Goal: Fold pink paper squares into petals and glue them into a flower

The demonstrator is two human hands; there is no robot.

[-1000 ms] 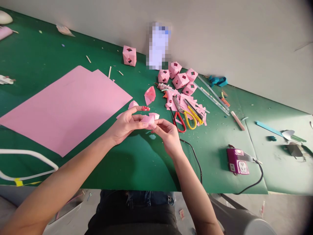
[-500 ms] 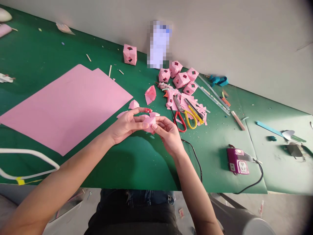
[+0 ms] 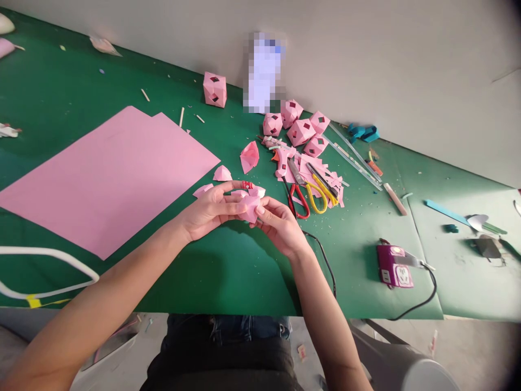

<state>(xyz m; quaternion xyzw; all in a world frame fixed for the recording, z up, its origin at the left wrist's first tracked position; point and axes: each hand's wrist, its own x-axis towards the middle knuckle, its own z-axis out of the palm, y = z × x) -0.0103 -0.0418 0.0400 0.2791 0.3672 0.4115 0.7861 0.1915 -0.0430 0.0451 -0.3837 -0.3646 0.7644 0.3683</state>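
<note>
Between my two hands is a small folded pink paper piece (image 3: 249, 209), held above the green table. My left hand (image 3: 214, 210) pinches its left side with thumb and fingers; a red band wraps one fingertip. On the right side, my right hand (image 3: 277, 220) grips it with the thumb in front and fingers behind. Just beyond my fingers lie more folded pink pieces, among them a small peaked one (image 3: 222, 173) and a cupped one (image 3: 249, 156). The fingers partly cover some of these pieces.
Large pink paper sheets (image 3: 109, 179) lie at left. Pink paper polyhedra (image 3: 302, 132) cluster at the back, near a glue gun (image 3: 281, 163), scissors (image 3: 316, 196) and paper strips. A purple power socket (image 3: 394, 266) with a black cable stands at right. A phone (image 3: 264, 76) leans on the wall.
My right fingers have shifted slightly on the folded paper piece, which is turned a little. Both hands still hold it in nearly the same place.
</note>
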